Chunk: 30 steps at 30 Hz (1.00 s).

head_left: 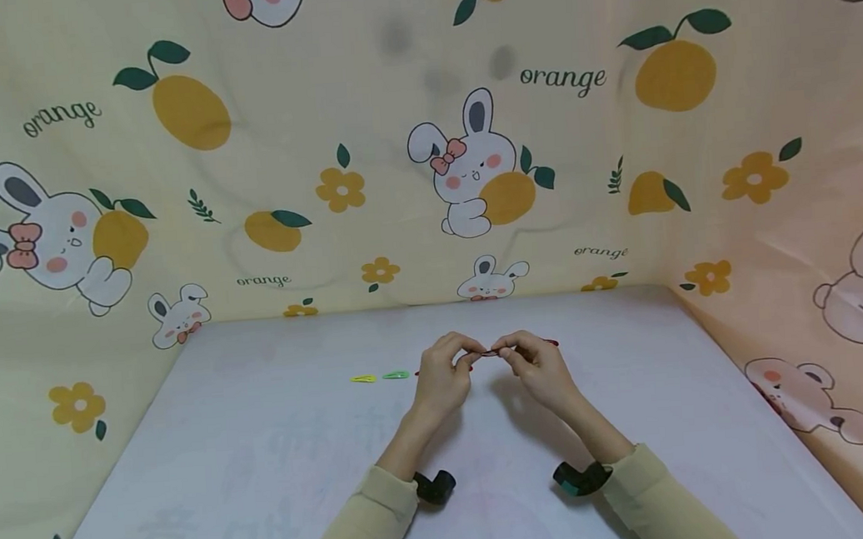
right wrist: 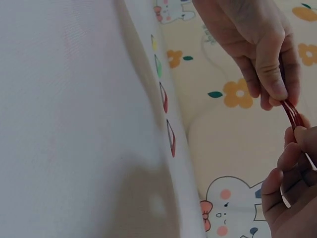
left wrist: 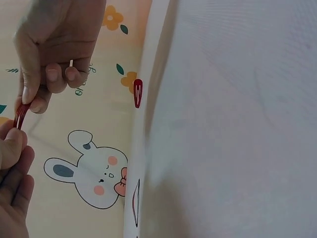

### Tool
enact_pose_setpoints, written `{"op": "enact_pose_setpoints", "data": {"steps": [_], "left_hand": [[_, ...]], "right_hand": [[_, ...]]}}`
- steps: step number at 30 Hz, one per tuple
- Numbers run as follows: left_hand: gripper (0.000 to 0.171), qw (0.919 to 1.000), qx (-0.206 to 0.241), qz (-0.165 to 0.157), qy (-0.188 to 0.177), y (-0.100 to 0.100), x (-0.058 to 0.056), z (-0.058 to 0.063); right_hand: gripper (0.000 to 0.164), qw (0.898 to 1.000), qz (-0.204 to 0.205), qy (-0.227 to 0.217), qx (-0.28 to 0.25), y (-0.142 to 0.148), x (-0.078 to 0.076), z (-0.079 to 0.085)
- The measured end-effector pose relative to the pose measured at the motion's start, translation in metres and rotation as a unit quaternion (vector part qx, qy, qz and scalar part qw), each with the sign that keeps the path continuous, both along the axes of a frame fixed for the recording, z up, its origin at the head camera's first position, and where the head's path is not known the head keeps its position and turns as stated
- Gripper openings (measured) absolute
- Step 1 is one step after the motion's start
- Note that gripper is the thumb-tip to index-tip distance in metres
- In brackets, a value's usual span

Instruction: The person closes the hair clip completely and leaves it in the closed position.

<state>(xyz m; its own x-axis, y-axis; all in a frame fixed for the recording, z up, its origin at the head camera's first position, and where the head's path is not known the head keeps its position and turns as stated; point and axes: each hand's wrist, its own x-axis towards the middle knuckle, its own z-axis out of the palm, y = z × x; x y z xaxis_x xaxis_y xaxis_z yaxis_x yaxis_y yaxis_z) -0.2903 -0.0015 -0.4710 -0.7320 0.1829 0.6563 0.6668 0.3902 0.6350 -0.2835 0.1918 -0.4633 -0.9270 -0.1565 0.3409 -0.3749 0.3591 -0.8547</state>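
Over the back part of the white table, my left hand (head_left: 441, 377) and right hand (head_left: 544, 370) meet at a dark red snap hair clip (head_left: 489, 352). Each hand pinches one end between thumb and fingertips. The clip (left wrist: 20, 116) looks slightly bent in the left wrist view, its ends covered by the fingers. Below the hands, two red hair clips, one (right wrist: 164, 98) nearer the green clip and another (right wrist: 171, 139), lie on the table. A further red clip (left wrist: 138, 93) lies on the right, partly behind my right hand in the head view.
A yellow hair clip (head_left: 363, 379) and a green hair clip (head_left: 396, 375) lie in line to the left of my left hand. Behind the table (head_left: 281, 480) hangs a cream cloth (head_left: 400, 247) printed with rabbits and oranges. Each wrist wears a black camera (head_left: 436, 488).
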Motion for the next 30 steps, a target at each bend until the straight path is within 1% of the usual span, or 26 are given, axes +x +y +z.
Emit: {"op": "enact_pose_setpoints", "data": {"steps": [9,14,16,20,22,23,30], "left_hand": [[0.017,1.0000,0.002,0.001,-0.009,0.0003,0.0010,-0.0002],[0.015,1.0000,-0.001,-0.002,-0.006,0.0008,0.0004,-0.0004],[0.014,1.0000,-0.004,-0.003,-0.006,0.0008,0.0004,-0.0003],[0.012,0.9998,-0.009,-0.007,-0.018,0.0006,0.0016,0.0007],[0.012,0.9997,-0.010,-0.009,-0.021,0.0007,0.0019,0.0006],[0.012,0.9997,-0.011,-0.010,-0.022,0.0008,0.0020,0.0005],[0.014,0.9998,-0.011,-0.015,0.002,0.0023,0.0007,-0.0017]], "right_hand": [[0.012,0.999,-0.003,-0.029,-0.019,-0.0014,0.0031,0.0025],[0.014,0.999,-0.007,-0.033,-0.033,-0.0020,0.0020,0.0014],[0.015,0.999,-0.009,-0.036,-0.032,-0.0039,0.0047,0.0073],[0.016,0.998,-0.007,-0.040,-0.045,-0.0033,0.0044,0.0086],[0.017,0.998,-0.001,-0.039,-0.058,-0.0017,0.0027,0.0060],[0.017,0.997,0.001,-0.040,-0.065,-0.0003,0.0000,0.0019],[0.019,0.993,-0.005,-0.057,-0.099,0.0002,-0.0017,0.0016]]}}
